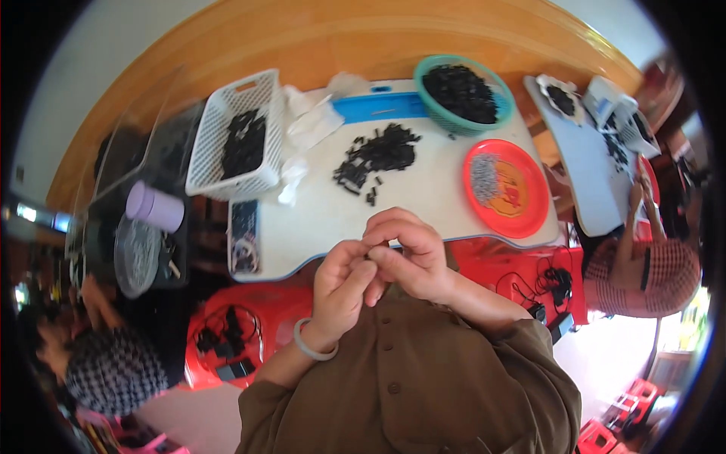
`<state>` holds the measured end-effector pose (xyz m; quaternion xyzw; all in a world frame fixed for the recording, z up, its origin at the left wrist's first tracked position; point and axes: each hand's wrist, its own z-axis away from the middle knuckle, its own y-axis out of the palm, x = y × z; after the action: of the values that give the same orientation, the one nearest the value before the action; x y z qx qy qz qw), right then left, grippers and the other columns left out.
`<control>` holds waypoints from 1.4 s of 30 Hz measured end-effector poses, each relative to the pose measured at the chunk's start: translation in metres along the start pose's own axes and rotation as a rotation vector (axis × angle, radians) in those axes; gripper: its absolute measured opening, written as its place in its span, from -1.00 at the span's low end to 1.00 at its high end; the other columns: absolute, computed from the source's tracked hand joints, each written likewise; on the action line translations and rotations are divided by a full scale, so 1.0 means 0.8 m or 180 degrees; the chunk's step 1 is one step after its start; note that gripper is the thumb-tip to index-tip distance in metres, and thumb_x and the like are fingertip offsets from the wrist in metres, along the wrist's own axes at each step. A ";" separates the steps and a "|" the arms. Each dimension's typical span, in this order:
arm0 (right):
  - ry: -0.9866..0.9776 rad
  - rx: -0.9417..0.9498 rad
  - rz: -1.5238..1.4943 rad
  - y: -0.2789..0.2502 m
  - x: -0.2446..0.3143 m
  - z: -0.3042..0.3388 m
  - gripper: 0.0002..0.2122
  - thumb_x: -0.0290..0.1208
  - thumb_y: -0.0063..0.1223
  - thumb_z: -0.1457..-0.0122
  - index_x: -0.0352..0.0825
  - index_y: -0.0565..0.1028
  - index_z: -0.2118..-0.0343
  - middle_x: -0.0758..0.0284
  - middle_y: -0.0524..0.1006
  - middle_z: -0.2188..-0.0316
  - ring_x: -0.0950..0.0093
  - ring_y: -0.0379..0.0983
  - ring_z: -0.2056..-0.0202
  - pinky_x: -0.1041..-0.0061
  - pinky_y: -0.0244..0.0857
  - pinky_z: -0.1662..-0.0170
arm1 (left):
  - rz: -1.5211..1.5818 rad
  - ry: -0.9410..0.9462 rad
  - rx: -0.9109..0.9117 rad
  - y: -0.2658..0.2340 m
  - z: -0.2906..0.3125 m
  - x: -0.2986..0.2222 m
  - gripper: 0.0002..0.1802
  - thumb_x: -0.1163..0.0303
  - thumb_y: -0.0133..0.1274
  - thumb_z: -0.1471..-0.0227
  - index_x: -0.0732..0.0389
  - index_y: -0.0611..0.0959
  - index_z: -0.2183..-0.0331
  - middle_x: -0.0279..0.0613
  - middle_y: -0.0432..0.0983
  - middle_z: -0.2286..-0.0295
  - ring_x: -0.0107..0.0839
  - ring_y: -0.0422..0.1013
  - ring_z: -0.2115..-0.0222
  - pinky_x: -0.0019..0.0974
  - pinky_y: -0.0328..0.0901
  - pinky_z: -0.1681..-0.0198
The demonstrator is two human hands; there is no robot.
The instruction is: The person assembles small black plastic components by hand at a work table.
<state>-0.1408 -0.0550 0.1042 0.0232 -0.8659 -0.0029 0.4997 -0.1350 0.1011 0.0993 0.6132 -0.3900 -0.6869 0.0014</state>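
My left hand [342, 286] and my right hand [412, 259] meet in front of my chest at the table's near edge. Both are closed, thumbs and fingertips pinched together. A speck of something dark shows between them, too small and covered to name. Just beyond lies a loose pile of small black pieces [384, 153] on the white table [318, 219]. To the right, a red plate [532, 218] carries a heap of small silvery metal parts [484, 180].
A white basket [198, 181] and a green basket [446, 127] hold more black pieces. Crumpled white tissue [314, 125], a blue tray [370, 110] and a phone [244, 227] lie on the table. Red stools [291, 333] bear cables. People work at left and right.
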 end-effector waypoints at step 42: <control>0.1829 -0.0742 0.3992 -0.274 -0.067 0.104 -0.84 -0.43 0.04 0.01 -0.30 0.54 0.34 0.19 0.50 0.34 0.21 0.48 0.24 0.24 0.39 0.20 | -0.1105 -0.0003 0.0096 0.046 -0.033 0.046 -0.91 0.43 0.02 -0.14 0.24 0.51 0.33 -0.30 0.46 0.50 -0.57 0.28 0.58 -0.49 0.23 0.48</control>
<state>-0.1780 -0.2730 0.0096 -0.5348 -0.5435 0.1995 0.6155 -0.1390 0.0437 0.0895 0.6710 -0.2885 -0.6712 -0.1265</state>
